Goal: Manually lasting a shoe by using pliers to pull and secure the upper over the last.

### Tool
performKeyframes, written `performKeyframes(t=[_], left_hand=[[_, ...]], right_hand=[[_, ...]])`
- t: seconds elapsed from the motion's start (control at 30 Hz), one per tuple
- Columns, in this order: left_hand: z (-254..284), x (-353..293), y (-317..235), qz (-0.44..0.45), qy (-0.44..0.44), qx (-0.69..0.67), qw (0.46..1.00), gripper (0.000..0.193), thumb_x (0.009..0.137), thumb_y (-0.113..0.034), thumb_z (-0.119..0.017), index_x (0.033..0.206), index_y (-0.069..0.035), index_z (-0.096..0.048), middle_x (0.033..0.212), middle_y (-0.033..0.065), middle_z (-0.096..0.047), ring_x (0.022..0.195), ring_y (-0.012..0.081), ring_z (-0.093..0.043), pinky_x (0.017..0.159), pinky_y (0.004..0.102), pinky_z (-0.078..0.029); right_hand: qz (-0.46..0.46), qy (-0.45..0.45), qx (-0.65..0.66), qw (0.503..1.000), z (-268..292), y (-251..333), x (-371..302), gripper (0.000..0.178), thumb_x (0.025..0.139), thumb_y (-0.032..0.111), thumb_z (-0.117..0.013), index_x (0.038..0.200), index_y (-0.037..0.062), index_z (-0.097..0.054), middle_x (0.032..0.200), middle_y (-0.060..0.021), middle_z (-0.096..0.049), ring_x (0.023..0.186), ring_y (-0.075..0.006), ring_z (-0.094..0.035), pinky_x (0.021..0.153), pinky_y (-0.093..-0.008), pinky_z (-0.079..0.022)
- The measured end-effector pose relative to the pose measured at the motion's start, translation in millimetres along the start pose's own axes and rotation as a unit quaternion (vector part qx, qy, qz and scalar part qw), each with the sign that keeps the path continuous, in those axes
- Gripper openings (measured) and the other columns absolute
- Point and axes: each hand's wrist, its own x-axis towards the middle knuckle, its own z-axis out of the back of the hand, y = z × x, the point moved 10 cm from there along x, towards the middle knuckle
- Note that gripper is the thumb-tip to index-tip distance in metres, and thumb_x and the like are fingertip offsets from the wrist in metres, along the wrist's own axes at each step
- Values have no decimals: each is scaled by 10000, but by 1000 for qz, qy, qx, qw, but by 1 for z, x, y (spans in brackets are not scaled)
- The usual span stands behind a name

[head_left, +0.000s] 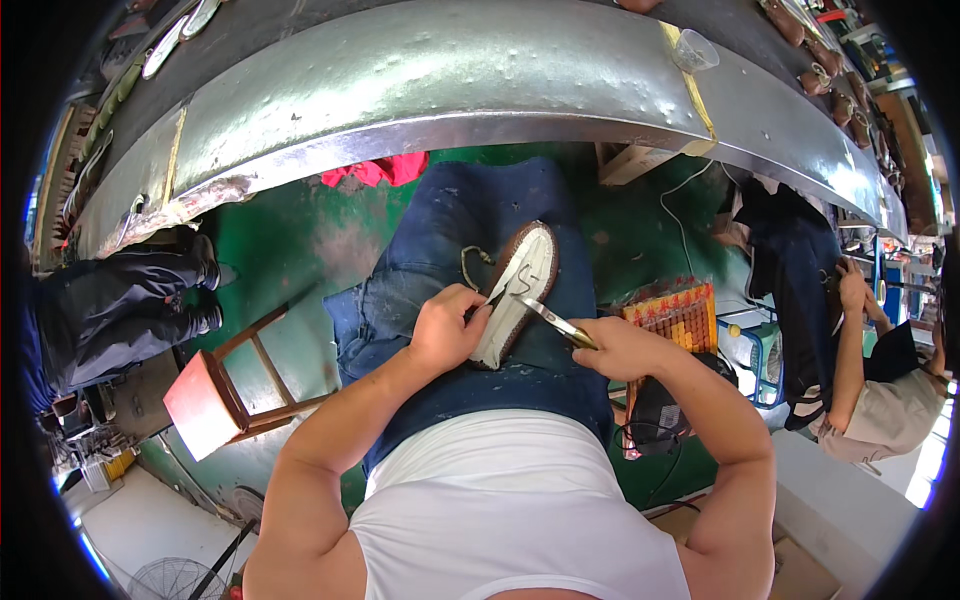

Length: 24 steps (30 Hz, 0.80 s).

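Observation:
Across my lap lies a shoe (515, 290) with its pale underside up and a brown rim around it. A dark curved line, like a thread, shows on the white surface. My left hand (452, 322) is closed, its thumb and fingers pinching at the shoe's left edge. In my right hand (625, 349) is a pair of metal pliers (550, 318), with the tip over the right side of the shoe. A light cord (474, 262) loops out beside the shoe's left edge. What lies beneath my left fingertips is hidden.
A metal-covered bench (430, 75) curves across the front, bearing a clear cup (694, 50) and brown shoes (845, 90). A wooden stool (220, 400) stands left. Right are an orange beaded mat (675, 320), a black bag (660, 410) and a co-worker's arms (850, 340). Another person's legs (130, 315) show left.

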Motion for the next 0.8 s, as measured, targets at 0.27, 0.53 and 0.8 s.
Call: performKeyframes(t=[0.27,0.53,0.8], left_hand=[[-16,0,-1,3,74,-54,996,135,917,-91,-600,1004,-10,-666,924,176,-658,877,341,-667,764,378,-530],[-95,-8,84,135,196,-229,944,638,1060,-359,-316,1540,15,-125,1536,252,-273,1456,344,-255,1188,372,-204],[-93,7,60,96,228,-293,924,934,906,-357,-678,1564,-54,-88,1546,211,-227,1452,337,-234,1193,416,-195]], right_hand=[[-90,186,-159,965,18,23,18,296,905,234,-589,990,-49,-575,828,-214,-654,806,-351,-665,744,-442,-510],[70,46,-348,934,28,4,41,235,906,244,-627,945,13,-642,843,-175,-686,848,-343,-680,729,-437,-530],[223,-138,-207,943,35,-29,44,226,814,206,-697,970,63,-618,870,-114,-661,847,-318,-660,732,-418,-532]])
